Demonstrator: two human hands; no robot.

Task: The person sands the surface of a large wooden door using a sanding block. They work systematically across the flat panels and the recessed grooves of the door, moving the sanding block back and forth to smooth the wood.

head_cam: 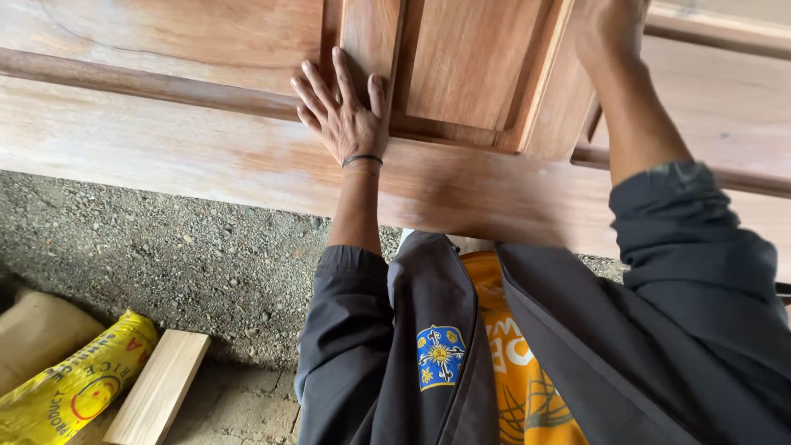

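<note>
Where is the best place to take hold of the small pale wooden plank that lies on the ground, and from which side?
Grip the pale wooden plank across its two long edges near the middle, coming from above. It lies flat, long and narrow, with its top face open. The yellow sack lies close along one edge, so the fingers have more room on the gravel ground side.

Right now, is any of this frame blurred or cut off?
Head view: left hand sharp, flat on the wooden door; the door's lower edge near the jacket looks smeared; right hand is cropped at the top edge; light is soft, without glare.
</note>
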